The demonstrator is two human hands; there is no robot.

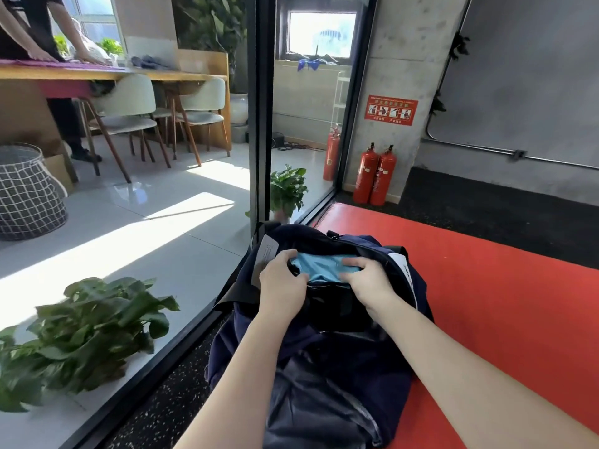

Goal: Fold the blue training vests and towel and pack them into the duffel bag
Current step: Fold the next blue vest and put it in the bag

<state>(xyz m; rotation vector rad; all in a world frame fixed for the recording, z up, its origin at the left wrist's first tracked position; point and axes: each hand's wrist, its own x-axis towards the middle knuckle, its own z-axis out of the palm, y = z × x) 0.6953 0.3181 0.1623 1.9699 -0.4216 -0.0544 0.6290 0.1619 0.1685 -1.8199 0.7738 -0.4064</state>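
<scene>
My left hand (282, 277) curls its fingers over the left end of the folded light-blue mesh fabric (319, 266), and my right hand (369, 279) pinches its right end. The fabric sits inside the open mouth of the dark navy cloth duffel bag (327, 351), which lies on the red floor mat (486, 303).

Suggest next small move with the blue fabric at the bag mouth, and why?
Probably push the light blue folded fabric deeper: it sits in the mouth of the dark navy duffel bag, and the left hand and right hand grip its ends.
</scene>
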